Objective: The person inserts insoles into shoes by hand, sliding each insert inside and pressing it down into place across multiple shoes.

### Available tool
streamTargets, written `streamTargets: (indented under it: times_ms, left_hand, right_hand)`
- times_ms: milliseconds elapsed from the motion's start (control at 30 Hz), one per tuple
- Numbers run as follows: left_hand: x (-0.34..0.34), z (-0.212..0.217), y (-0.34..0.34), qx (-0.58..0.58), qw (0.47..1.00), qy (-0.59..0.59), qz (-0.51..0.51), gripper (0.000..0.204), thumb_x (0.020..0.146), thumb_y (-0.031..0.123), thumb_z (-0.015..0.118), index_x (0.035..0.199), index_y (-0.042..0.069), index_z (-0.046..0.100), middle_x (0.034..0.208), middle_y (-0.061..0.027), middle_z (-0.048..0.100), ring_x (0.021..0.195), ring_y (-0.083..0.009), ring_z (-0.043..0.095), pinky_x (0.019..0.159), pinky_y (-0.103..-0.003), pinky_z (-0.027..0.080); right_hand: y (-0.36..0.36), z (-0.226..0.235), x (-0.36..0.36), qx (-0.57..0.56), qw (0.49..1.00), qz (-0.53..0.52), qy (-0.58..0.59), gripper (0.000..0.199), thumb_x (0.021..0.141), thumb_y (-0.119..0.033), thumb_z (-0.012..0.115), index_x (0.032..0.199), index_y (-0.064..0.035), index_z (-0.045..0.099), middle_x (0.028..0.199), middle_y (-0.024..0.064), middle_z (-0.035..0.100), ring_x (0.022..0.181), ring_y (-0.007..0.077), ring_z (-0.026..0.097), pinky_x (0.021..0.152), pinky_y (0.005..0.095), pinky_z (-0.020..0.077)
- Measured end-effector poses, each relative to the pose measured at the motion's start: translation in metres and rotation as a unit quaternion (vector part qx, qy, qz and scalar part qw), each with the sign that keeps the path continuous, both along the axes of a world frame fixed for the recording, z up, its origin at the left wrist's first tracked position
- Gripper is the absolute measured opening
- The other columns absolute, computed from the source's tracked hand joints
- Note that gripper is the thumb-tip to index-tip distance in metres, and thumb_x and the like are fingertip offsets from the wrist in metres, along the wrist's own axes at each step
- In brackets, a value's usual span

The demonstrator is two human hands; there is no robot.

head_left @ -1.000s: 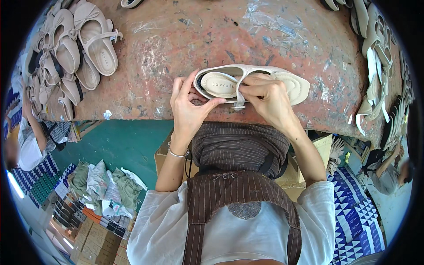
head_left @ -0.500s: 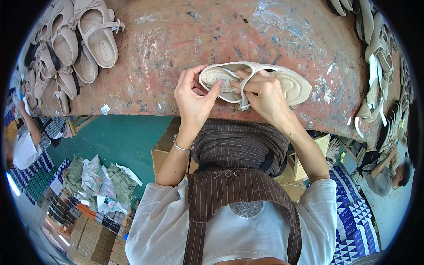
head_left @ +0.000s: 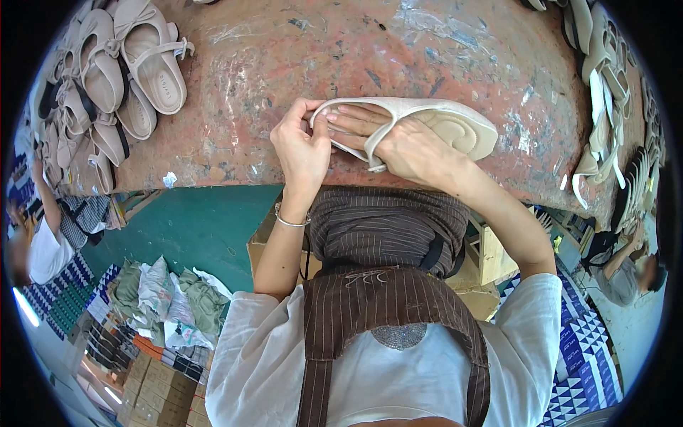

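We see both hands clamped on a cream shoe (head_left: 434, 121) at the workbench (head_left: 284, 64) edge: left hand (head_left: 302, 146) pinching its heel rim, right hand (head_left: 402, 146) apparently fingers inside.

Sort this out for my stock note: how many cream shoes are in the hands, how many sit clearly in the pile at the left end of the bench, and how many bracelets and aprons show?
Cream shoe in both hands: 1
Cream strap shoes at left, clearly countable: about 7
Silver bracelet: 1
Brown striped apron: 1
Total: about 10; more shoes at the right rim are too distorted to count.
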State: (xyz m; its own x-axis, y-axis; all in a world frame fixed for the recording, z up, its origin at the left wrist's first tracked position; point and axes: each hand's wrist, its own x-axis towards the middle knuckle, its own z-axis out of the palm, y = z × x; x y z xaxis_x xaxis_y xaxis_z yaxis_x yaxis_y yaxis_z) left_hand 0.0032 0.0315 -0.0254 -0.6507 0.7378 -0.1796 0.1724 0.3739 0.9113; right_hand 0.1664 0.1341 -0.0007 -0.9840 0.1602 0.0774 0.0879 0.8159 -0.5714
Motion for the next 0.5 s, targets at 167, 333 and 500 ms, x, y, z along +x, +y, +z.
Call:
streamTargets:
  times_ms: [167, 333, 500]
  left_hand:
    - [-0.001, 0.004, 0.002, 0.003, 1.0, -0.015, -0.01, 0.008, 0.093, -0.002, 0.06, 0.095, -0.005, 0.067, 0.072, -0.0106, 0.068, 0.055, -0.0139, 0.064, 0.043, -0.029, 0.051]
    - [-0.002, 0.006, 0.001, -0.048, 0.997, 0.032, -0.054, 0.011, 0.097, 0.001, 0.057, 0.103, -0.006, 0.064, 0.09, -0.0114, 0.07, 0.07, -0.0162, 0.071, 0.05, -0.029, 0.06]
    - [0.012, 0.007, -0.022, 0.006, 0.997, -0.069, -0.032, 0.027, 0.09, -0.006, 0.059, 0.117, -0.005, 0.051, 0.086, -0.0119, 0.066, 0.067, -0.0137, 0.068, 0.052, -0.027, 0.059]
  right_hand:
    - [-0.017, 0.013, 0.015, 0.112, 0.988, -0.095, -0.053, 0.04, 0.079, -0.006, 0.06, 0.117, -0.005, 0.072, 0.124, 0.0148, 0.07, 0.112, 0.025, 0.069, 0.106, 0.0372, 0.0498]
    - [-0.023, 0.017, 0.031, 0.097, 0.981, -0.141, -0.095, 0.032, 0.07, 0.002, 0.063, 0.099, 0.0008, 0.076, 0.116, 0.0207, 0.071, 0.115, 0.0275, 0.067, 0.119, 0.0451, 0.0355]
    - [-0.012, 0.019, 0.047, 0.072, 0.948, -0.304, 0.066, 0.026, 0.073, 0.008, 0.061, 0.087, -0.0045, 0.078, 0.102, 0.0149, 0.075, 0.105, 0.0288, 0.071, 0.117, 0.0479, 0.0357]
